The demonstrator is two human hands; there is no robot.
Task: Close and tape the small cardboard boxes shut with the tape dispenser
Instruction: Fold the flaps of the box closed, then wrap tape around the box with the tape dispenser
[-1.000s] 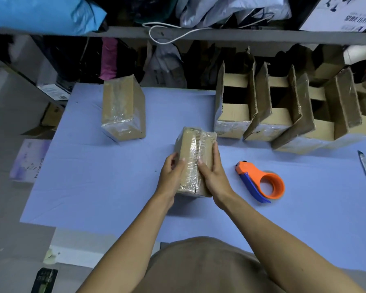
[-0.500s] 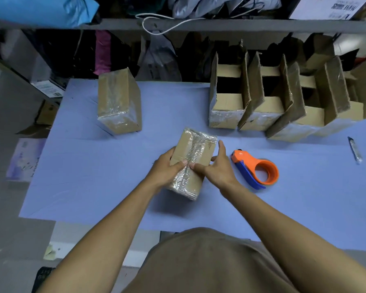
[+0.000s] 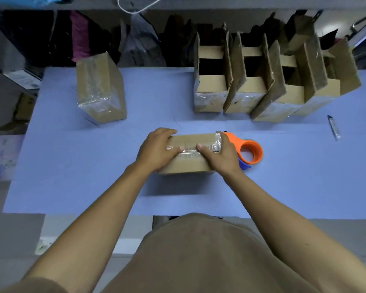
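Observation:
A small closed cardboard box [image 3: 190, 142] with clear tape along its top seam lies crosswise at the middle of the blue table. My left hand [image 3: 156, 149] grips its left end, fingers curled over the far edge and thumb on the tape. My right hand [image 3: 220, 155] grips the right end the same way, thumb on the seam. The orange tape dispenser [image 3: 249, 151] with a blue blade guard lies flat just right of the box, partly behind my right hand.
A taped box [image 3: 99, 89] stands at the far left of the blue table [image 3: 82, 166]. Several open boxes [image 3: 262, 81] with raised flaps line the far right edge. A small utility knife [image 3: 333, 127] lies at the right. Cluttered shelves run behind.
The box has been turned from lengthwise through a tilt to lying crosswise. Both hands shifted from its sides to its two ends. The dispenser stayed put.

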